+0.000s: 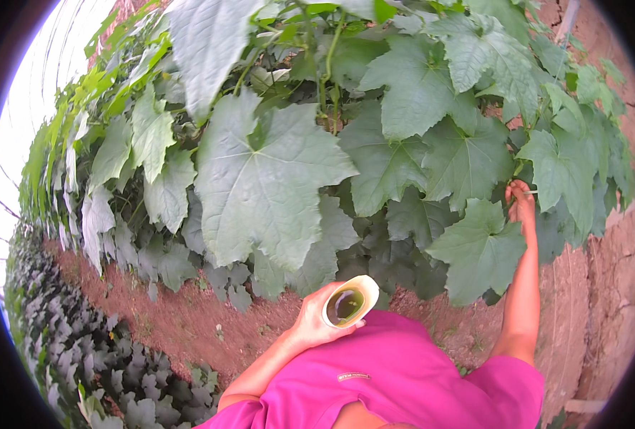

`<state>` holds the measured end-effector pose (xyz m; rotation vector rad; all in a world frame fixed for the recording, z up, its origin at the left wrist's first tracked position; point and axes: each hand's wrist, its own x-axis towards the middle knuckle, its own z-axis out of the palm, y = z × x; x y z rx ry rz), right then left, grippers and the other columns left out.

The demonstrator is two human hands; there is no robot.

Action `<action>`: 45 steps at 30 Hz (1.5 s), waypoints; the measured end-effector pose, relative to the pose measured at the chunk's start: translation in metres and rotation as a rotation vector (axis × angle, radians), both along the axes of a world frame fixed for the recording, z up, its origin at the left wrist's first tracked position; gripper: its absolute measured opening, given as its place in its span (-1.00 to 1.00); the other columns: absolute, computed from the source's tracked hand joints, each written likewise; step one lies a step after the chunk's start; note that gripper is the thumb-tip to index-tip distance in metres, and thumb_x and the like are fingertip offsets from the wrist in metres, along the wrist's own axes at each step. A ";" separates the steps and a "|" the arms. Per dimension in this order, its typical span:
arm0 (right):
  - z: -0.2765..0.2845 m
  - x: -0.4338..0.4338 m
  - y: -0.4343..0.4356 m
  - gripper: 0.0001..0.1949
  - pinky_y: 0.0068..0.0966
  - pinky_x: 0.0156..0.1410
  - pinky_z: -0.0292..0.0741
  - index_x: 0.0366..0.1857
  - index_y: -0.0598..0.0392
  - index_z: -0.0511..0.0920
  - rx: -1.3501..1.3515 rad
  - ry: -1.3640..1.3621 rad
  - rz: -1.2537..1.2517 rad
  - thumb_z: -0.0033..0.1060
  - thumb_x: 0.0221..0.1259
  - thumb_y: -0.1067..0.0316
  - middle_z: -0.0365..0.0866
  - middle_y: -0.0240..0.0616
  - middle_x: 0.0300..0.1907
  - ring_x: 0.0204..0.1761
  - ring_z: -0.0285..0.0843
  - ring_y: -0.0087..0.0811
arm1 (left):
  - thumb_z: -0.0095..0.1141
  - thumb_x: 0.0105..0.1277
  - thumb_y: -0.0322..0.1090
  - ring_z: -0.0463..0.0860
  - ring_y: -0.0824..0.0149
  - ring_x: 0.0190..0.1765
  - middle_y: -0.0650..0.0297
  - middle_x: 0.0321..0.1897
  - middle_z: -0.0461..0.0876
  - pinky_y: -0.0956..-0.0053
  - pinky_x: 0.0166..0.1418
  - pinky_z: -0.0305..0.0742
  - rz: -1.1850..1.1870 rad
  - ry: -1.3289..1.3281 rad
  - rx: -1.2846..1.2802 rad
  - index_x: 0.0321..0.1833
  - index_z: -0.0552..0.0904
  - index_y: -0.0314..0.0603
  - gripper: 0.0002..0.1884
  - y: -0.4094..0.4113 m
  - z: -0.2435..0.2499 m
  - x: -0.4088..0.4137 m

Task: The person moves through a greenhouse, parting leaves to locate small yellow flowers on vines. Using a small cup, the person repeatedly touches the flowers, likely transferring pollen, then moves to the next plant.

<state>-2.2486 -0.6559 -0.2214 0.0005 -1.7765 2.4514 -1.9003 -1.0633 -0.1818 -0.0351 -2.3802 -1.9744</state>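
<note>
My left hand (317, 316) is wrapped around a pale yellow cup (370, 292) in front of my chest. Dark greenish liquid (345, 305) shows inside the cup, which tilts towards the camera. Out to the right, my right hand (521, 202) reaches up among the broad lobed leaves of a climbing vine. Its fingers pinch a thin pale stick (531, 192), whose far end is hidden by the hand and foliage. The fingertips are close to a green stem, but contact is too small to make out. A large leaf (478, 249) hangs just left of the right forearm.
A dense wall of leaves (264, 171) fills the space before me. Reddish bare soil (189, 311) runs beneath it, with another row of low leafy plants (135, 370) at lower left. A cracked earthen wall or bank (618, 289) stands at the right.
</note>
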 end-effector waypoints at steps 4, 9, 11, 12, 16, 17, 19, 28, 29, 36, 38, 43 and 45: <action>0.028 0.024 -0.023 -0.88 -0.59 -0.20 0.54 -0.20 0.20 0.51 0.431 0.115 -0.141 0.10 0.20 0.51 0.53 -0.32 -0.27 -0.36 0.56 -0.49 | 0.52 -0.14 -0.31 0.63 0.32 -0.10 0.18 -0.15 0.62 0.44 0.01 0.52 0.008 0.007 0.057 0.04 0.52 -0.27 -0.37 -0.014 -0.003 0.004; 0.022 0.023 0.004 -0.88 -0.63 -0.23 0.53 -0.22 0.18 0.52 0.490 0.195 -0.131 0.01 0.22 0.58 0.55 -0.35 -0.32 -0.34 0.57 -0.53 | 0.54 -0.16 -0.32 0.64 0.30 -0.10 0.17 -0.15 0.63 0.43 0.01 0.52 -0.015 0.032 0.133 0.04 0.52 -0.30 -0.36 -0.040 0.007 0.007; 0.023 0.032 0.011 -0.88 -0.64 -0.22 0.52 -0.23 0.17 0.52 0.455 0.242 -0.220 -0.01 0.23 0.58 0.55 -0.35 -0.33 -0.34 0.56 -0.54 | 0.55 -0.17 -0.33 0.65 0.30 -0.10 0.17 -0.14 0.63 0.45 0.00 0.52 -0.035 0.099 0.133 0.05 0.53 -0.31 -0.34 -0.049 0.013 0.008; 0.027 0.041 0.008 -0.86 -0.62 -0.21 0.53 -0.17 0.20 0.53 0.528 0.293 -0.292 -0.01 0.24 0.56 0.58 -0.31 -0.32 -0.32 0.58 -0.53 | 0.55 -0.17 -0.32 0.65 0.31 -0.10 0.17 -0.14 0.63 0.46 -0.01 0.52 -0.037 0.131 0.112 0.05 0.53 -0.31 -0.34 -0.054 0.017 0.009; 0.063 0.096 -0.005 -0.80 -0.57 -0.19 0.53 -0.08 0.28 0.51 0.842 0.527 -0.584 -0.03 0.25 0.54 0.61 -0.21 -0.30 -0.32 0.58 -0.49 | 0.45 -0.07 -0.42 0.56 0.33 0.04 0.18 -0.03 0.58 0.43 0.13 0.44 -0.138 0.097 0.079 0.13 0.44 -0.25 -0.36 -0.070 0.028 0.014; 0.076 0.113 -0.017 -0.81 -0.57 -0.19 0.52 -0.11 0.27 0.52 0.820 0.534 -0.633 -0.04 0.26 0.53 0.61 -0.21 -0.30 -0.31 0.57 -0.49 | 0.40 -0.01 -0.47 0.51 0.34 0.14 0.19 0.04 0.55 0.41 0.22 0.40 -0.187 0.053 0.056 0.17 0.40 -0.22 -0.36 -0.073 0.033 0.016; 0.104 0.151 -0.057 -0.84 -0.57 -0.19 0.50 -0.15 0.26 0.53 0.765 0.560 -0.714 -0.06 0.28 0.51 0.60 -0.20 -0.29 -0.31 0.56 -0.49 | 0.40 -0.01 -0.49 0.51 0.33 0.14 0.17 0.06 0.54 0.40 0.21 0.40 -0.206 0.024 0.098 0.18 0.40 -0.21 -0.36 -0.074 0.032 0.018; 0.116 0.268 -0.248 -0.56 -0.18 0.06 0.46 0.08 0.12 0.44 1.280 0.543 0.956 0.21 0.02 0.46 0.48 -0.05 -0.01 -0.03 0.49 0.01 | 0.45 -0.05 -0.40 0.57 0.29 0.03 0.21 -0.02 0.59 0.45 0.11 0.45 -0.288 0.212 -0.018 0.01 0.50 -0.23 -0.47 -0.090 0.060 0.011; 0.112 0.269 -0.268 -0.55 -0.18 0.05 0.46 0.10 0.12 0.42 1.249 0.581 0.941 0.20 0.04 0.46 0.48 -0.05 -0.01 -0.03 0.48 0.01 | 0.47 -0.06 -0.36 0.57 0.31 0.03 0.21 -0.04 0.59 0.45 0.09 0.45 -0.285 0.196 -0.131 -0.02 0.49 -0.22 -0.47 -0.099 0.043 0.018; 0.056 0.239 -0.394 -0.81 -0.32 0.01 0.42 -0.14 0.11 0.51 1.045 0.736 1.010 0.01 0.17 0.41 0.51 -0.15 -0.33 -0.19 0.48 -0.15 | 0.50 -0.15 -0.39 0.63 0.33 -0.06 0.16 -0.11 0.63 0.47 0.02 0.52 0.060 0.288 0.207 0.07 0.51 -0.25 -0.37 -0.126 0.067 0.059; 0.049 0.223 -0.429 -0.82 -0.36 -0.10 0.43 -0.18 0.11 0.49 1.259 0.893 0.904 -0.03 0.22 0.31 0.50 -0.20 -0.36 -0.26 0.49 -0.27 | 0.47 -0.11 -0.40 0.58 0.31 0.05 0.17 -0.03 0.58 0.40 0.12 0.47 0.135 0.276 0.326 0.12 0.46 -0.22 -0.35 -0.133 0.057 0.075; 0.090 0.187 -0.527 -0.79 -0.40 -0.18 0.45 -0.13 0.12 0.47 0.975 1.105 0.467 -0.06 0.26 0.27 0.48 -0.21 -0.34 -0.31 0.47 -0.32 | 0.43 -0.11 -0.46 0.52 0.27 0.12 0.17 0.02 0.53 0.34 0.19 0.42 0.322 0.187 0.488 0.15 0.39 -0.21 -0.31 -0.153 0.030 0.113; 0.114 0.171 -0.549 -0.78 -0.40 -0.18 0.45 -0.09 0.11 0.46 0.875 1.028 0.408 -0.05 0.26 0.28 0.46 -0.22 -0.34 -0.31 0.47 -0.32 | 0.41 -0.11 -0.48 0.51 0.25 0.12 0.16 0.01 0.53 0.32 0.19 0.42 0.357 0.190 0.484 0.15 0.39 -0.20 -0.32 -0.158 0.027 0.120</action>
